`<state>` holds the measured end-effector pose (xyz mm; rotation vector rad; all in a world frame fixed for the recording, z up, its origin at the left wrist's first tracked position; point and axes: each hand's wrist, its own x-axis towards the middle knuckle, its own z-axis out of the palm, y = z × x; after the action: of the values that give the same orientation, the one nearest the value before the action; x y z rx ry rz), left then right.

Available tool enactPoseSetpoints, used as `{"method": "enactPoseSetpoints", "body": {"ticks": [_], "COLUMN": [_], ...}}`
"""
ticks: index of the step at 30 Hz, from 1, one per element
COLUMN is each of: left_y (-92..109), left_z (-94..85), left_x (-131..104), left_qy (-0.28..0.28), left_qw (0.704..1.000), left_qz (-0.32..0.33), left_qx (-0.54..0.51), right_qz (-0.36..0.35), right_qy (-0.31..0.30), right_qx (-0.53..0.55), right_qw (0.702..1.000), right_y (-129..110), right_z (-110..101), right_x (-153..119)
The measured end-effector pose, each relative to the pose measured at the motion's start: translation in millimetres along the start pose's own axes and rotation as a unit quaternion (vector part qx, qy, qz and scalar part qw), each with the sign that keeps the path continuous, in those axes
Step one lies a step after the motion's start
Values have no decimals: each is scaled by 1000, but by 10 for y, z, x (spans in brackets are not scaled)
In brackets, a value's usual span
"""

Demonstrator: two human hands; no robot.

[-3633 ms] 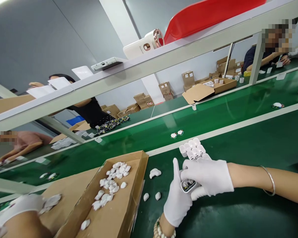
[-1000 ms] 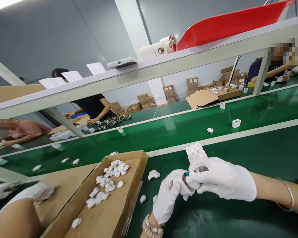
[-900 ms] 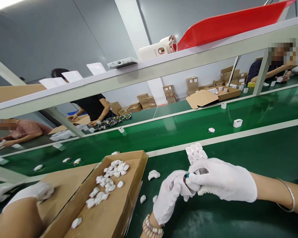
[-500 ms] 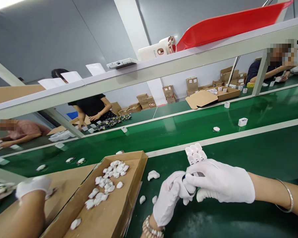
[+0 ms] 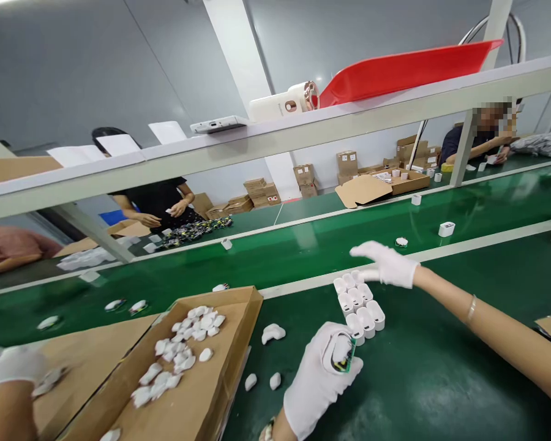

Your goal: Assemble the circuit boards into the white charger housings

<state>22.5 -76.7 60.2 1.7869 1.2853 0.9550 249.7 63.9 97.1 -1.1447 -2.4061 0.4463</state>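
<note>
My left hand [image 5: 319, 376], in a white glove, is closed around a small green circuit board [image 5: 349, 356] with a white soft piece [image 5: 340, 350] on it. A yellow part shows at the board's lower edge. Beyond it, several white plastic housings [image 5: 360, 296] stand packed in rows on the green table. My right hand [image 5: 390, 263], also gloved, is at their far end, thumb and fingers apart, with nothing visible in it. Its thumb lies beside the farthest housings; whether it touches them I cannot tell. Loose white pieces [image 5: 273, 333] lie left of my left hand.
A cardboard tray [image 5: 202, 380] with several white pieces is at left, beside a co-worker's gloved hand [image 5: 13, 367]. Boards and housings [image 5: 446, 229] sit on the green belt [image 5: 298, 245] beyond the pale rail. A shelf [image 5: 229, 147] crosses above; co-workers sit or stand behind it.
My right hand has left my left hand and moved forward to the far end of the housings. The left hand has turned, showing the board. The co-worker's gloved hand has shifted left.
</note>
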Motion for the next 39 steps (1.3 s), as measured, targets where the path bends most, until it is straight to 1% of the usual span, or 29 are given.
{"method": "enactPoseSetpoints", "body": {"ticks": [2,3,6,8,10,13,15,17,19,21,23,24,25,26,27,28,29,31,34,39], "left_y": [8,1,-46,-76,-85,-56,-23,1,2,-28,-74,-96,-114,-126,-131,-130,-123,-100,-58,-3], "left_z": [-17,-20,7,37,55,46,27,11,2,2,4,5,3,-1,-8,-15,-23,-32,-20,29], "left_x": [-20,-25,-13,2,8,-5,-20,-31,-38,-41,-44,-45,-48,-51,-56,-62,-69,-86,-115,-134], "left_qy": [-20,-29,-32,-12,23,68,87,96,99,95,92,90,87,82,77,72,67,59,71,72], "left_qw": [999,999,998,998,997,995,994,992,990,988,984,981,979,976,973,970,969,968,968,969], "left_qz": [-2,-5,-14,-2,12,31,54,82,103,125,154,171,186,202,218,231,239,245,241,236], "left_qx": [-31,-41,-58,-64,-71,-66,-48,-26,-12,-7,-5,-2,1,2,2,2,1,-4,-1,16], "right_qz": [90,126,199,226,240,240,227,210,187,153,90,32,-79,-171,-218,-219,-206,-166,-136,-127], "right_qy": [12,17,19,6,-19,-79,-125,-152,-141,-104,-79,-78,-84,-102,-124,-137,-137,-113,-77,-61], "right_qx": [-32,-47,-79,-84,-76,-49,-20,3,14,25,58,85,138,186,214,229,245,277,315,353], "right_qw": [995,991,977,971,968,966,966,966,972,983,991,993,984,962,944,939,937,940,936,925], "right_y": [349,487,749,840,905,967,957,869,674,366,-22,-226,-421,-598,-749,-867,-952,-1034,-1036,-1041], "right_z": [-149,-225,-377,-388,-337,-218,-161,-142,-148,-151,-120,-88,-46,5,63,125,188,306,430,502], "right_x": [50,40,-62,-116,-121,-62,-12,24,29,-15,-115,-181,-252,-323,-390,-450,-501,-579,-648,-694]}}
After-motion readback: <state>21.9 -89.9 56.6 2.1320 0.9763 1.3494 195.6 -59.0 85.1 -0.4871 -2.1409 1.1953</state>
